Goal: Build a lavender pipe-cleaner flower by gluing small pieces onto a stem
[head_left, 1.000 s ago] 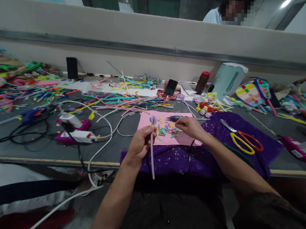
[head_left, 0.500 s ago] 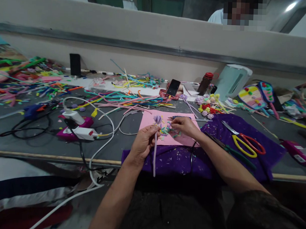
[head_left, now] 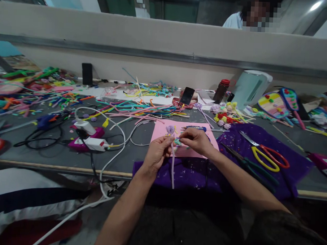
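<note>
My left hand (head_left: 157, 153) pinches a lavender pipe-cleaner flower (head_left: 170, 129) just below its ruffled head, and the pale stem (head_left: 173, 171) hangs down past the fingers. Close beside it, my right hand (head_left: 197, 141) is closed, thumb and fingertips together near the flower's stem. Whatever lies between those fingertips is too small to make out. Under both hands is a pink sheet (head_left: 159, 126) scattered with small coloured clippings. A blue pen-like tool (head_left: 199, 128) lies on the sheet just behind my right hand.
Red-and-yellow-handled scissors (head_left: 269, 157) and dark pliers (head_left: 245, 164) lie on purple cloth (head_left: 291, 171) at right. White cables (head_left: 117, 124) and a power strip (head_left: 89, 139) occupy the left. Loose pipe cleaners (head_left: 147, 109), a phone (head_left: 186, 96) and a kettle (head_left: 248, 89) stand behind. A person is beyond the partition.
My right hand has come nearer to my left, its fingertips now by the flower's stem. The stem's lower end has swung slightly right. The whole view has shifted a little.
</note>
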Action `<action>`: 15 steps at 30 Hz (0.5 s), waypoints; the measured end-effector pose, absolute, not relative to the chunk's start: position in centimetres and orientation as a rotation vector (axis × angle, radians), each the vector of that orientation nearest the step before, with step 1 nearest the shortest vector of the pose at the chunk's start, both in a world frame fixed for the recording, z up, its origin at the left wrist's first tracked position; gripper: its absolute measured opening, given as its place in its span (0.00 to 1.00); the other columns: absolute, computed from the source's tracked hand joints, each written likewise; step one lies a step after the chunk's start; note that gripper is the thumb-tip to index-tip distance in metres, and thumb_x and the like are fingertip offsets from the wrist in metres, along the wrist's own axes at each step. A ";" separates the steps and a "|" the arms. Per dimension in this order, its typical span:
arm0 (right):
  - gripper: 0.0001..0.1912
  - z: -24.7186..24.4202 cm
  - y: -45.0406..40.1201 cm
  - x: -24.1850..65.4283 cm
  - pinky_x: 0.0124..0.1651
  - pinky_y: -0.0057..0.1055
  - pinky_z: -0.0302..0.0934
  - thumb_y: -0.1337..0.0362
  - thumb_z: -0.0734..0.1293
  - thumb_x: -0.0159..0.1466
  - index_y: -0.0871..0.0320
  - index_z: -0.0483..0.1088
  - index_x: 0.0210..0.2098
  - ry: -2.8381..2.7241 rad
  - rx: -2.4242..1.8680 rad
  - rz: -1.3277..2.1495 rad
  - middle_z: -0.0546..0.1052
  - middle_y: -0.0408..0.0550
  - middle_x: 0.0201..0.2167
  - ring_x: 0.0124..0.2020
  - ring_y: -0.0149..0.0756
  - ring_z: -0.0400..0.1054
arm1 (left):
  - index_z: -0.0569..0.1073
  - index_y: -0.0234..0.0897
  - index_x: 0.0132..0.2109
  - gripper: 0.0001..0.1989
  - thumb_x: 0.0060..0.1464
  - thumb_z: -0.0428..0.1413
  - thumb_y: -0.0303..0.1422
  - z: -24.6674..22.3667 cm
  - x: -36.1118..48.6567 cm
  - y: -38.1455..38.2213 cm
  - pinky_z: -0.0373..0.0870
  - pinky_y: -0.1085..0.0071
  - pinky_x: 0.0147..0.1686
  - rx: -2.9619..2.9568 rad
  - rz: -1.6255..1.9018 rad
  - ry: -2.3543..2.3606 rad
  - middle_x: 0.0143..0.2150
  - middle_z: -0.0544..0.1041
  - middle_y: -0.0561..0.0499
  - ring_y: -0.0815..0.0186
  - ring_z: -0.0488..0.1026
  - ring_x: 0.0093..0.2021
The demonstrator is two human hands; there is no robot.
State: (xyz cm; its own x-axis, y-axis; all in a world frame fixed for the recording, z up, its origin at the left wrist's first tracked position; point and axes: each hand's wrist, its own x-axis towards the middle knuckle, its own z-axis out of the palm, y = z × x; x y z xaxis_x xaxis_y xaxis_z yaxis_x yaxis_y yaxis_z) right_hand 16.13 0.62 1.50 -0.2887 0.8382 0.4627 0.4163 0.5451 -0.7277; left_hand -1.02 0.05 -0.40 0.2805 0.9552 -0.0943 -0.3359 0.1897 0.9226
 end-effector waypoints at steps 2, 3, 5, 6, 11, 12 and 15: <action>0.04 1.8 0.2 15.6 0.29 0.24 0.54 0.69 0.64 0.54 0.59 0.72 0.27 -1.978 -1.034 0.467 0.70 0.43 0.24 0.25 0.28 0.62 | 0.70 0.32 0.26 0.14 0.41 0.59 0.41 -0.4 -1.0 0.0 0.51 0.82 0.12 0.968 1.067 0.831 0.13 0.65 0.57 0.79 0.57 0.12; 0.04 1.9 0.0 15.4 0.30 0.24 0.55 0.69 0.64 0.55 0.59 0.72 0.27 -2.007 -1.037 0.423 0.69 0.43 0.24 0.26 0.28 0.62 | 0.70 0.32 0.26 0.14 0.41 0.59 0.41 -0.4 -1.0 -0.1 0.52 0.82 0.12 0.978 1.063 0.833 0.13 0.65 0.57 0.79 0.58 0.12; 0.05 2.1 -0.2 15.2 0.31 0.25 0.55 0.69 0.63 0.56 0.58 0.72 0.28 -2.044 -1.037 0.385 0.69 0.44 0.25 0.27 0.29 0.63 | 0.70 0.32 0.26 0.14 0.42 0.59 0.41 -0.4 -1.0 -0.1 0.52 0.82 0.12 1.009 1.051 0.832 0.14 0.67 0.57 0.79 0.59 0.12; 0.05 2.1 -0.3 15.2 0.31 0.25 0.55 0.69 0.63 0.56 0.58 0.72 0.28 -2.049 -1.038 0.389 0.69 0.45 0.25 0.28 0.29 0.63 | 0.70 0.32 0.26 0.15 0.42 0.59 0.41 -0.4 -1.0 -0.2 0.52 0.82 0.12 1.028 1.047 0.833 0.15 0.67 0.56 0.79 0.59 0.12; 0.05 2.0 -0.2 15.4 0.28 0.24 0.55 0.66 0.64 0.55 0.60 0.71 0.28 -1.893 -1.046 0.760 0.69 0.43 0.23 0.25 0.28 0.62 | 0.69 0.31 0.25 0.16 0.42 0.58 0.42 -0.5 -0.9 -0.2 0.51 0.81 0.11 1.066 1.034 0.871 0.14 0.67 0.55 0.79 0.58 0.11; 0.05 1.9 -0.2 15.5 0.26 0.24 0.54 0.64 0.65 0.55 0.60 0.71 0.28 -1.832 -1.047 0.904 0.69 0.42 0.21 0.23 0.27 0.61 | 0.69 0.31 0.24 0.16 0.43 0.58 0.42 -0.5 -0.8 -0.2 0.51 0.81 0.11 1.064 1.030 0.875 0.14 0.67 0.56 0.79 0.57 0.11; 0.08 1.6 0.1 15.5 0.19 0.21 0.50 0.61 0.65 0.54 0.61 0.69 0.27 -1.662 -1.012 1.273 0.65 0.38 0.17 0.17 0.24 0.57 | 0.68 0.32 0.23 0.16 0.43 0.58 0.42 -0.6 -0.7 -0.2 0.50 0.81 0.10 1.078 1.030 0.882 0.12 0.65 0.57 0.79 0.56 0.10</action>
